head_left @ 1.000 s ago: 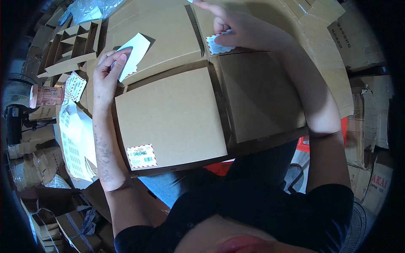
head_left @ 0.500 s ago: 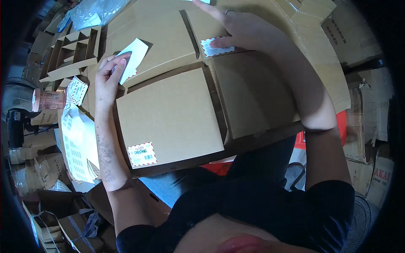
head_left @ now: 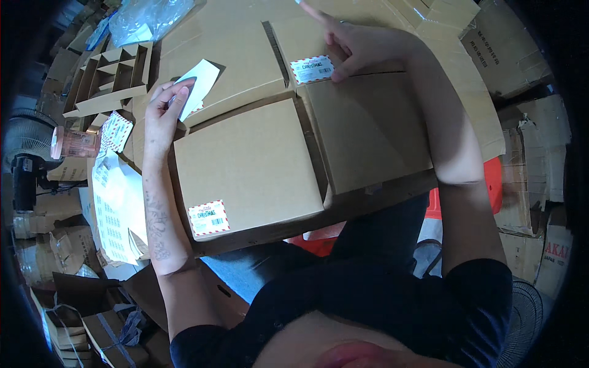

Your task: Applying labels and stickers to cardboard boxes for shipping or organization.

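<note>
My left hand (head_left: 164, 113) pinches a white sheet (head_left: 199, 83) with a red-dashed edge at its lower end, over the far left cardboard box (head_left: 230, 67). My right hand (head_left: 371, 46) is over the far right box (head_left: 294, 34). Its index finger stretches toward the top edge and the thumb tip meets the right end of a label (head_left: 311, 69) with a red and blue dashed border. A matching label (head_left: 208, 218) lies at the near left corner of the near left box (head_left: 248, 165). The near right box (head_left: 374, 132) is partly shaded by my arm.
Left of the boxes are a cardboard divider (head_left: 110, 80), a pink-tinted clear jar (head_left: 76, 143), a stack of labels (head_left: 116, 132), printed sheets (head_left: 116, 211) and a fan (head_left: 27, 147). Clear plastic wrap (head_left: 150, 21) lies at the far left. Cartons (head_left: 509, 49) stand to the right.
My right hand has shifted right, and the thumb has slid toward the label's right end, so most of the label shows. My left hand keeps the white sheet. The view has moved slightly.
</note>
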`<state>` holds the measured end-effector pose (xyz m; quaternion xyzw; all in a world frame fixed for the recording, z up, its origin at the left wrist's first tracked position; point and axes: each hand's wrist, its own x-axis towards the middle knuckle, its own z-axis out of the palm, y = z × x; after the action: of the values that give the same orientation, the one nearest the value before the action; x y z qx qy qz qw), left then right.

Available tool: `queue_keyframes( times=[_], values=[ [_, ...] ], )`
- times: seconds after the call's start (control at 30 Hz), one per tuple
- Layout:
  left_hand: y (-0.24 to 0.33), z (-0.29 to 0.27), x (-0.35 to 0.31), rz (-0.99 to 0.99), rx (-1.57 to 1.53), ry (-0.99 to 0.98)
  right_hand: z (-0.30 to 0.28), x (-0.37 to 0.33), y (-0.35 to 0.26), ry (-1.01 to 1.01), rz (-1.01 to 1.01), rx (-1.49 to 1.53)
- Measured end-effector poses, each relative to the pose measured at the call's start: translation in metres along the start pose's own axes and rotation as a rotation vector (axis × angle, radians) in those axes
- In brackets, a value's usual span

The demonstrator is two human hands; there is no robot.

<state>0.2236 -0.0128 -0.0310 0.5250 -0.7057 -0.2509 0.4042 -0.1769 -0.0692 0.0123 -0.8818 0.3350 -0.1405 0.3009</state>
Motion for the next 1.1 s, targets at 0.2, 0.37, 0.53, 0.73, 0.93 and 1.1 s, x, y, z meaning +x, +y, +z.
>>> queue_keyframes(
  times=[0.2, 0.37, 0.53, 0.73, 0.93, 1.1],
  values=[
    [0.001, 0.003, 0.002, 0.035, -0.006, -0.021, -0.003, 0.007, 0.016, -0.005, 0.030, 0.025],
    [-0.005, 0.001, 0.000, 0.025, -0.019, -0.021, 0.005, 0.003, -0.008, 0.003, 0.041, 0.025],
    [0.000, -0.002, 0.001, 0.010, -0.012, -0.008, 0.007, 0.019, 0.018, 0.288, 0.421, 0.090],
    [0.003, 0.002, -0.001, -0.072, -0.059, -0.037, 0.009, 0.036, 0.014, 0.594, 0.205, 0.047],
    [-0.013, -0.007, -0.004, 0.078, -0.010, -0.017, 0.003, -0.019, -0.050, 0.271, -0.099, -0.171],
    [-0.018, -0.001, 0.006, 0.102, -0.069, -0.045, 0.037, -0.086, -0.087, 0.040, 0.074, 0.210]
  ],
)
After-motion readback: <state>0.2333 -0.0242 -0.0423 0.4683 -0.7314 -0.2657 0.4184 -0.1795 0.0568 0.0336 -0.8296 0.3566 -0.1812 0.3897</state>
